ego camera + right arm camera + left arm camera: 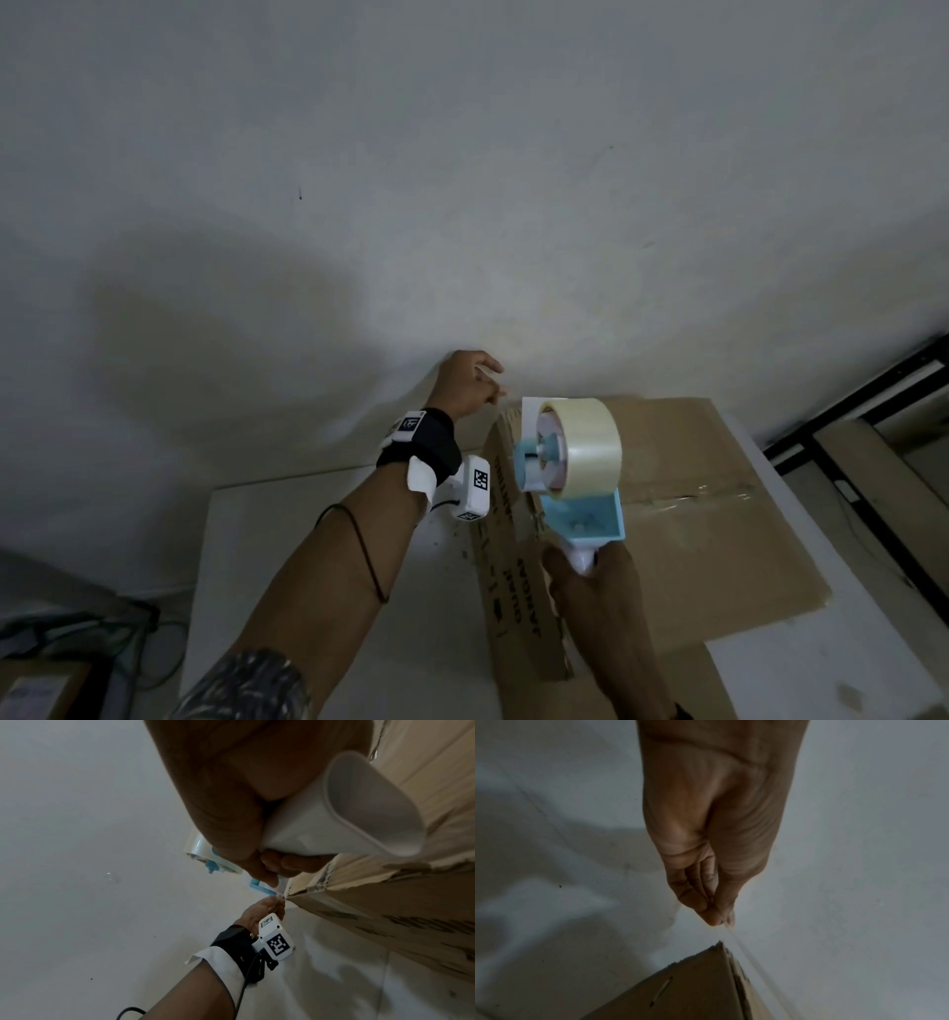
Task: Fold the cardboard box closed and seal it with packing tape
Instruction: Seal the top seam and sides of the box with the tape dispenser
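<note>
The brown cardboard box [719, 539] lies on the white table [318, 565] with its top flaps folded down and a glossy strip along the middle seam. My right hand [595, 586] grips the white handle [347, 811] of the blue tape dispenser [570, 462], held over the box's left edge. Its roll of clear tape [590, 447] faces up. My left hand [470, 383] is at the box's far left corner. There it pinches [718, 919] the end of a clear tape strip [752, 959] running past the box corner [693, 990].
A pale wall stands close behind the table. A black metal frame [873, 401] stands to the right of the table. Cables [128, 632] and another carton [41, 688] lie on the floor at lower left.
</note>
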